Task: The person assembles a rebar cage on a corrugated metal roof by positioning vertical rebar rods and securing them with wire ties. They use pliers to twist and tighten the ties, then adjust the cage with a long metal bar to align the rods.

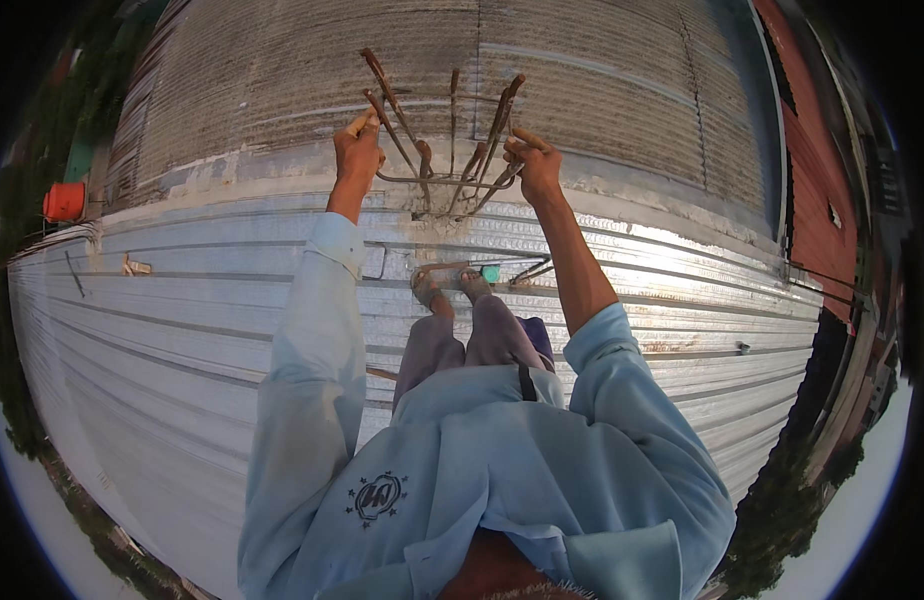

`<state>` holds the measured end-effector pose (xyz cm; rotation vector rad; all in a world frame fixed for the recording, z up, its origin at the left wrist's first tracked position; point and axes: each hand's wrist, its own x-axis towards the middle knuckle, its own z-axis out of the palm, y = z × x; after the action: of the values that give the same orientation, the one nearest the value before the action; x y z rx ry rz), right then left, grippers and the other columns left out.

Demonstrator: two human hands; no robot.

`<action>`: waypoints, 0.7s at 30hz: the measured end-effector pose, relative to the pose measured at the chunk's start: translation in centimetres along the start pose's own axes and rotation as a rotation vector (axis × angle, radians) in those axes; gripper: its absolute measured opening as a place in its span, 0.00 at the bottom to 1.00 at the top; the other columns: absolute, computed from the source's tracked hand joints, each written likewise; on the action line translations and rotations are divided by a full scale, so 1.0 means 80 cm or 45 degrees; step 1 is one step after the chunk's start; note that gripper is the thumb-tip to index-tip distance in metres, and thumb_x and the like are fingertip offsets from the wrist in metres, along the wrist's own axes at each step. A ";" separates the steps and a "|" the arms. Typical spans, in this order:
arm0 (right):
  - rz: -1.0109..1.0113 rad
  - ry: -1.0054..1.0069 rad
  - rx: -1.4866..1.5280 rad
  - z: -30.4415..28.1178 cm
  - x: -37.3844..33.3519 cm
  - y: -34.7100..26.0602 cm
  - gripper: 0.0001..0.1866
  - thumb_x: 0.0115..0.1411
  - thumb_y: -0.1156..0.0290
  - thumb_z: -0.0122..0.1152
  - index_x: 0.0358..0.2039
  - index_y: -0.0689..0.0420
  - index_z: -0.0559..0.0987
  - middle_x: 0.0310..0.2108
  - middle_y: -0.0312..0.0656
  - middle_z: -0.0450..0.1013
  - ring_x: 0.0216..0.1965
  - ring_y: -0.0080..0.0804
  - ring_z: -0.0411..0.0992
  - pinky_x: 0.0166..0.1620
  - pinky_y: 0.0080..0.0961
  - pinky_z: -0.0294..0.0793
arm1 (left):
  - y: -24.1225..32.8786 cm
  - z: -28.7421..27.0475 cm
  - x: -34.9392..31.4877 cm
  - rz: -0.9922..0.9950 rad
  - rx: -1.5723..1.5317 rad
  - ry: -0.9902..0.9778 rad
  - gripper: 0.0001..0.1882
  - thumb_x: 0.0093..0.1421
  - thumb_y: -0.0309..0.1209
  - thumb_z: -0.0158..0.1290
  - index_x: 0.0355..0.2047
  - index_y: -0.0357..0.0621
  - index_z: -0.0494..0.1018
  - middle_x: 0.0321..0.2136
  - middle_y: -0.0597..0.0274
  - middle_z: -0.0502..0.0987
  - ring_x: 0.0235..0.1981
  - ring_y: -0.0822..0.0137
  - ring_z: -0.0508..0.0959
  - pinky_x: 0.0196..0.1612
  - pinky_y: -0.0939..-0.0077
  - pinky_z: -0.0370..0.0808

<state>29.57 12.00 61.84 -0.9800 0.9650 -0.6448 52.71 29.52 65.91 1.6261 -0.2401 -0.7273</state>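
Several rusty rebar rods point(454, 120) rise from a concrete beam in front of me, some leaning outward. A bent steel stirrup point(442, 181) spans the near side of the rods, its rounded corners close to my two hands. My left hand point(358, 155) is closed on the stirrup's left side, fingers pinched near a leaning rod. On the right, my right hand point(535, 165) is closed at the stirrup's other side, with thumb and forefinger toward the rods. Parts of the stirrup are hidden behind my fingers.
My feet point(444, 285) stand on ribbed silver roofing sheets point(182, 330). Beside them lie thin bent bars point(532, 270) and a small green object point(490, 273). Weathered corrugated roofing point(282, 80) stretches beyond the concrete beam point(622, 185). An orange bucket point(65, 202) is at far left.
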 end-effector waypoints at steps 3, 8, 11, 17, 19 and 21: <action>-0.037 -0.015 -0.044 -0.001 0.013 0.017 0.21 0.59 0.81 0.61 0.53 0.72 0.75 0.33 0.48 0.78 0.28 0.30 0.75 0.31 0.25 0.73 | -0.021 -0.001 0.012 0.023 0.067 0.013 0.21 0.70 0.36 0.51 0.59 0.37 0.72 0.23 0.65 0.73 0.13 0.75 0.63 0.18 0.74 0.62; -0.072 -0.016 -0.043 -0.008 0.016 0.032 0.21 0.59 0.77 0.63 0.52 0.72 0.76 0.32 0.47 0.78 0.28 0.30 0.75 0.31 0.26 0.74 | -0.036 -0.006 0.013 0.090 0.165 -0.043 0.20 0.71 0.35 0.49 0.59 0.38 0.72 0.26 0.63 0.78 0.14 0.76 0.66 0.19 0.75 0.65; -0.125 -0.006 -0.227 -0.008 0.004 0.047 0.22 0.59 0.74 0.64 0.52 0.72 0.75 0.33 0.47 0.78 0.28 0.29 0.75 0.30 0.26 0.74 | -0.048 -0.007 0.031 0.171 0.265 -0.022 0.19 0.71 0.32 0.47 0.59 0.39 0.73 0.27 0.62 0.78 0.16 0.76 0.68 0.21 0.74 0.67; -0.232 0.160 0.291 0.001 0.013 0.082 0.16 0.63 0.74 0.61 0.49 0.67 0.74 0.28 0.42 0.74 0.24 0.28 0.72 0.27 0.23 0.73 | -0.114 -0.020 0.064 0.055 0.069 -0.307 0.22 0.70 0.33 0.48 0.61 0.37 0.70 0.20 0.66 0.71 0.17 0.75 0.70 0.24 0.76 0.70; -0.221 0.153 0.254 0.025 0.013 0.072 0.12 0.63 0.76 0.61 0.47 0.63 0.74 0.26 0.39 0.72 0.25 0.26 0.73 0.27 0.21 0.74 | -0.130 -0.033 0.079 0.048 -0.113 -0.393 0.24 0.70 0.35 0.49 0.63 0.36 0.67 0.23 0.66 0.72 0.17 0.75 0.70 0.23 0.75 0.70; -0.146 0.158 0.186 0.028 0.009 0.068 0.11 0.64 0.75 0.61 0.46 0.62 0.74 0.26 0.40 0.72 0.24 0.27 0.72 0.27 0.24 0.75 | -0.129 -0.045 0.086 0.028 -0.123 -0.507 0.26 0.70 0.35 0.50 0.64 0.35 0.65 0.28 0.64 0.77 0.17 0.75 0.71 0.23 0.74 0.71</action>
<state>32.11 14.67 57.17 -0.8782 0.9610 -0.8683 57.61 30.84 54.02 1.3750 -0.4995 -1.0276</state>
